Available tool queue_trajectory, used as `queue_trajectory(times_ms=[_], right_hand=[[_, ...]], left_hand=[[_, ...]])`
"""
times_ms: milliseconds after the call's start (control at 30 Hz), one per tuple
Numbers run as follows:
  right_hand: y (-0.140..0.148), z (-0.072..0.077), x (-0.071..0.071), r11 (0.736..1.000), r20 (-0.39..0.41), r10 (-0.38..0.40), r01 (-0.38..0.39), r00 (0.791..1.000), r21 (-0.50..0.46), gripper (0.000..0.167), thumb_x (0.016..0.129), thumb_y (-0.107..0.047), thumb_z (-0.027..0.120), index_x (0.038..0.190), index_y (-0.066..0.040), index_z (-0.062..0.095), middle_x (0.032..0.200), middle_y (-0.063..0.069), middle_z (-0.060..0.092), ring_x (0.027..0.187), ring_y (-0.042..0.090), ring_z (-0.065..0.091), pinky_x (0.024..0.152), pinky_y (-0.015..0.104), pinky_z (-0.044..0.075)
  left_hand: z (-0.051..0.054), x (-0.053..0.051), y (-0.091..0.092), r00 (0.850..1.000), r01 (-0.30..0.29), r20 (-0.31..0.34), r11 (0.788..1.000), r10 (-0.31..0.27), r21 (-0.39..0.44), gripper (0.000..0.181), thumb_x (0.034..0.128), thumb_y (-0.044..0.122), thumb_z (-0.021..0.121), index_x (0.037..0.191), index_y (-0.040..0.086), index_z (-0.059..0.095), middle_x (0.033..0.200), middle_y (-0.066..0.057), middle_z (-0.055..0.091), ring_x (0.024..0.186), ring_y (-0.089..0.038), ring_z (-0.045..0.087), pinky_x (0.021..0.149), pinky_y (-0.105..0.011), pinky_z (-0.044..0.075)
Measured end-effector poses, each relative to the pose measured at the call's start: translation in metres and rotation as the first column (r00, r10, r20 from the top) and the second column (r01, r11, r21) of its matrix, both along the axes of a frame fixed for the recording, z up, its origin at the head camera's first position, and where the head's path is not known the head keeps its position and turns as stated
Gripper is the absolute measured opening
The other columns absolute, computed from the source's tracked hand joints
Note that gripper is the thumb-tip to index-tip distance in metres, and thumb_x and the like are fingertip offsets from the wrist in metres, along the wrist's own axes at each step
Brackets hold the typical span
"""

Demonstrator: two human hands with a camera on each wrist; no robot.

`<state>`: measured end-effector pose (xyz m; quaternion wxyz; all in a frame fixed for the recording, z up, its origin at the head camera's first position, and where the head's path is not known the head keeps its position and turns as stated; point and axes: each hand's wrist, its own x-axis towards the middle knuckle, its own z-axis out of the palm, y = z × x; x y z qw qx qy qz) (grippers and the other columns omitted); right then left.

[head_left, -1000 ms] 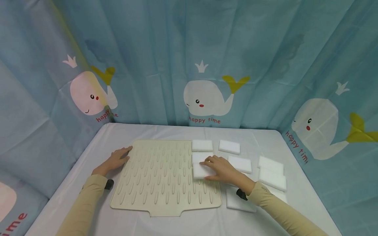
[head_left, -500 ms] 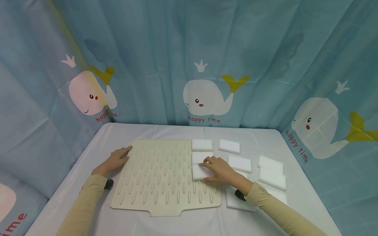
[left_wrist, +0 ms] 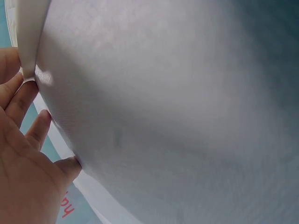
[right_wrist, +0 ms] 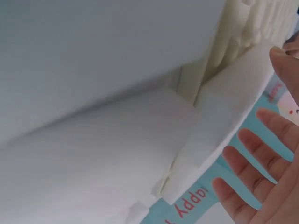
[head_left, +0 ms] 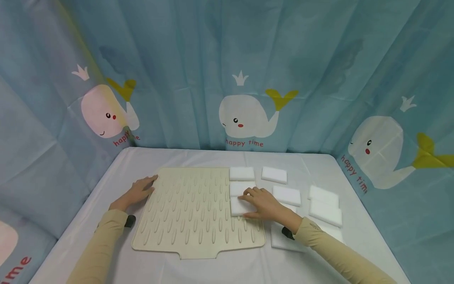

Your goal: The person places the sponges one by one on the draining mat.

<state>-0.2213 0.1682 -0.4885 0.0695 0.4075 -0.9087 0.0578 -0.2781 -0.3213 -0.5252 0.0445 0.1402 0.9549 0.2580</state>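
Note:
A cream mat with raised oval ridges (head_left: 191, 205) lies flat on the table. Along its left edge, my left hand (head_left: 136, 193) touches the rim with extended fingers. Several white rectangular sponges line the mat's right side: a back one (head_left: 242, 173), a middle one (head_left: 239, 187) and a front one (head_left: 239, 207). My right hand (head_left: 263, 205) is over the front sponge and partly hides it. In the right wrist view the thumb (right_wrist: 284, 65) touches that sponge's end (right_wrist: 238, 77), while the other fingers are spread apart and relaxed.
More white sponges lie right of the mat: one at the back (head_left: 274, 175), one before it (head_left: 286, 195) and one near the front (head_left: 283, 239). Farther right, overlapping sponges (head_left: 325, 213) form a row. A blue whale-print curtain (head_left: 198, 79) surrounds the white table (head_left: 198, 157).
The front sponge has settled flat and slightly left on the mat, and my right hand has shifted a little left with it. My left hand stays at the mat's edge.

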Motion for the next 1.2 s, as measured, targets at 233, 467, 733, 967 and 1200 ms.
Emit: queue_trajectory(times_ms=[233, 467, 733, 967, 1200], right_hand=[[0.009, 0.009, 0.003, 1.000, 0.028, -0.028, 0.028, 0.999, 0.006, 0.059, 0.080, -0.056, 0.063, 0.128, -0.023, 0.056, 0.116, -0.004, 0.055, 0.102, 0.015, 0.051, 0.080, 0.035, 0.046], [0.020, 0.013, 0.008, 0.999, 0.005, -0.032, 0.032, 0.999, -0.014, 0.055, 0.079, -0.053, 0.065, 0.125, -0.023, 0.058, 0.112, -0.005, 0.057, 0.099, 0.014, 0.052, 0.077, 0.034, 0.046], [0.037, 0.011, 0.018, 0.999, -0.050, -0.023, 0.020, 0.999, -0.046, 0.052, 0.078, -0.050, 0.069, 0.120, -0.021, 0.062, 0.108, -0.004, 0.058, 0.093, 0.014, 0.054, 0.072, 0.033, 0.046], [0.054, 0.008, 0.027, 0.998, -0.031, -0.047, 0.046, 0.998, -0.052, 0.051, 0.079, -0.050, 0.067, 0.121, -0.022, 0.061, 0.109, -0.005, 0.058, 0.094, 0.012, 0.054, 0.072, 0.032, 0.047], [0.068, 0.008, 0.038, 0.996, -0.039, -0.055, 0.052, 0.998, -0.071, 0.050, 0.078, -0.047, 0.069, 0.120, -0.021, 0.062, 0.109, -0.004, 0.058, 0.095, 0.014, 0.055, 0.072, 0.033, 0.047]], left_hand=[[0.004, 0.002, 0.001, 1.000, 0.017, 0.007, 1.000, -0.017, 0.024, 0.053, 0.0948, 0.017, 0.049, 0.139, -0.007, 0.032, 0.141, -0.035, 0.028, 0.130, -0.056, 0.017, 0.099, -0.074, 0.003], [0.005, 0.001, 0.001, 1.000, 0.015, 0.015, 1.000, -0.015, 0.016, 0.054, 0.0953, 0.019, 0.049, 0.140, -0.006, 0.031, 0.143, -0.033, 0.028, 0.131, -0.055, 0.017, 0.100, -0.073, 0.003], [0.003, 0.001, 0.000, 1.000, 0.016, 0.016, 1.000, -0.016, 0.020, 0.054, 0.0951, 0.019, 0.049, 0.140, -0.006, 0.030, 0.142, -0.034, 0.027, 0.130, -0.055, 0.017, 0.100, -0.073, 0.003], [0.002, 0.001, 0.001, 1.000, 0.020, 0.009, 1.000, -0.020, 0.014, 0.054, 0.0950, 0.018, 0.048, 0.140, -0.006, 0.031, 0.142, -0.034, 0.028, 0.130, -0.056, 0.017, 0.100, -0.073, 0.003], [0.000, 0.000, -0.001, 1.000, 0.016, -0.005, 1.000, -0.016, 0.007, 0.054, 0.0949, 0.018, 0.049, 0.139, -0.006, 0.032, 0.142, -0.033, 0.030, 0.130, -0.055, 0.018, 0.100, -0.073, 0.004]])
